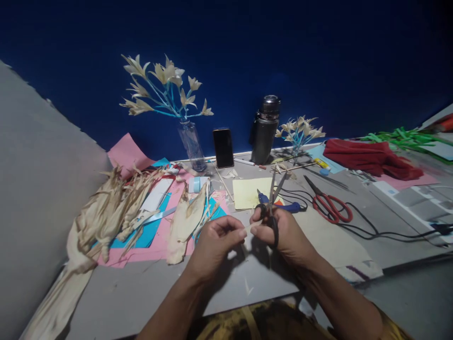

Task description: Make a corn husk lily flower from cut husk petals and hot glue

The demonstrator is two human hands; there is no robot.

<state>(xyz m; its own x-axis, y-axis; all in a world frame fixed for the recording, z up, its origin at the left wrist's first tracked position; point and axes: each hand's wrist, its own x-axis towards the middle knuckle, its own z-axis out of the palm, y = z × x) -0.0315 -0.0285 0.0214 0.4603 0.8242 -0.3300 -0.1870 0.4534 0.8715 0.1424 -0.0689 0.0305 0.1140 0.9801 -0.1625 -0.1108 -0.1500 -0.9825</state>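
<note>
My left hand [221, 238] is closed in a pinch on one end of a thin pale strip [248, 228] above the table's front part. My right hand [279, 229] has black-handled scissors [273, 193] hooked on its fingers, blades apart and pointing away from me. Its thumb and forefinger also meet the strip's other end. Just beyond lie a yellow paper pad [244, 191] and a blue glue gun [288, 206]. Small pale scraps [248, 286] rest on the table below my hands.
Dried husks [85, 236] and coloured papers lie at left. Behind stand a vase of husk flowers [193, 146], a phone [223, 148], a flask [265, 130] and a smaller flower bunch [299, 130]. Red-handled scissors [332, 208], black cables and a red cloth [371, 158] are at right.
</note>
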